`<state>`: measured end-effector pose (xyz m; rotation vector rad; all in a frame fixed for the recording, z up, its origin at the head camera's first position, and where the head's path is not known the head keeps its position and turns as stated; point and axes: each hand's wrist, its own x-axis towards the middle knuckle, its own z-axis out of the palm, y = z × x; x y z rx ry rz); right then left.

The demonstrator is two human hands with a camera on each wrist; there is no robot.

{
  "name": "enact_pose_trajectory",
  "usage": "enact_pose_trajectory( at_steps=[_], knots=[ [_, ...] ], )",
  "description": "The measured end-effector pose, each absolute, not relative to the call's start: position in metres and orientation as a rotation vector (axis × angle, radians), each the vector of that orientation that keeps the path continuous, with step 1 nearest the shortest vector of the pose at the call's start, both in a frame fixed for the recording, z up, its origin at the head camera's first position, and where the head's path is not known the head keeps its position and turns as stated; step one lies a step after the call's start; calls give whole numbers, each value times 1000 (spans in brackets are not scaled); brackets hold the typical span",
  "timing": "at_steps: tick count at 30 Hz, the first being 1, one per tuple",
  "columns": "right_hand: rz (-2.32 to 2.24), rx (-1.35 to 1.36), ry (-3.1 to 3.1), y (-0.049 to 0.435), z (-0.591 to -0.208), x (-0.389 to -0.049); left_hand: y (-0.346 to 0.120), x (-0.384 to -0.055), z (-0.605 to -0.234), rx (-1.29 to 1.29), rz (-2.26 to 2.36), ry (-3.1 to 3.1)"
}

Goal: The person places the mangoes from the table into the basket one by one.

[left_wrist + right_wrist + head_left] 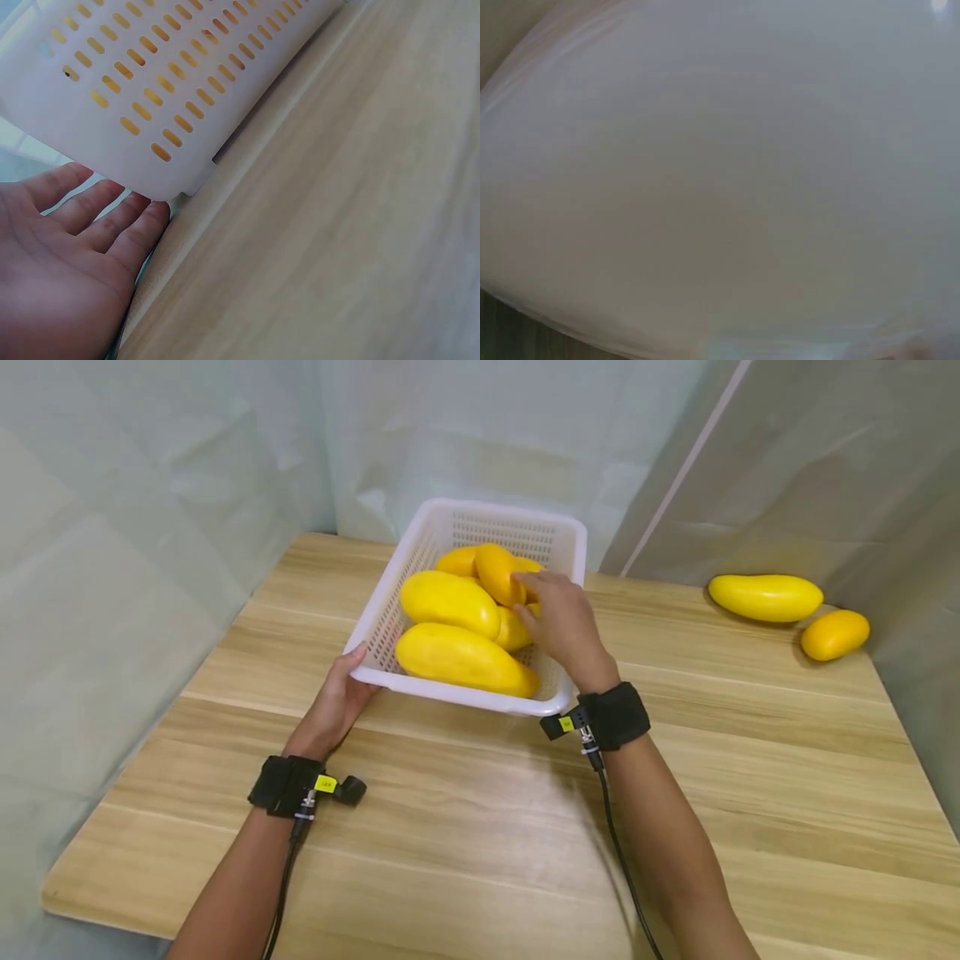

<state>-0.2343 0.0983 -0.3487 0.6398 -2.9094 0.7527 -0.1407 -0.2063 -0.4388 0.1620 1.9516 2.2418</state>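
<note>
A white plastic basket [480, 700] with slotted walls holds several yellow and orange-yellow mangoes. My left hand [335, 703] grips its near left corner, thumb on the rim and fingers beneath. In the left wrist view, the fingertips of that hand [82, 247] meet the edge of the basket [75, 105]. Inside the basket's right side, my right hand [562, 622] has thumb and fingers at one end of an orange-yellow mango [495, 571]. Two larger yellow mangoes [450, 603] lie nearer the front. The basket's pale surface [720, 172] fills the right wrist view, blurred.
On the wooden table [435, 827], a long yellow mango [765, 597] and a smaller orange-yellow mango [835, 635] lie at the far right. Grey-white sheeting [510, 435] hangs behind the table. Black cables [621, 852] trail from both wrist straps.
</note>
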Motion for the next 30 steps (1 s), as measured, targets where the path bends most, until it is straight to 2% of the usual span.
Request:
enact_pose_trajectory(
  at_steps=[30],
  knots=[
    [1091, 591, -2833, 141, -334, -240, -213, -147, -440, 212, 2255, 1920]
  ],
)
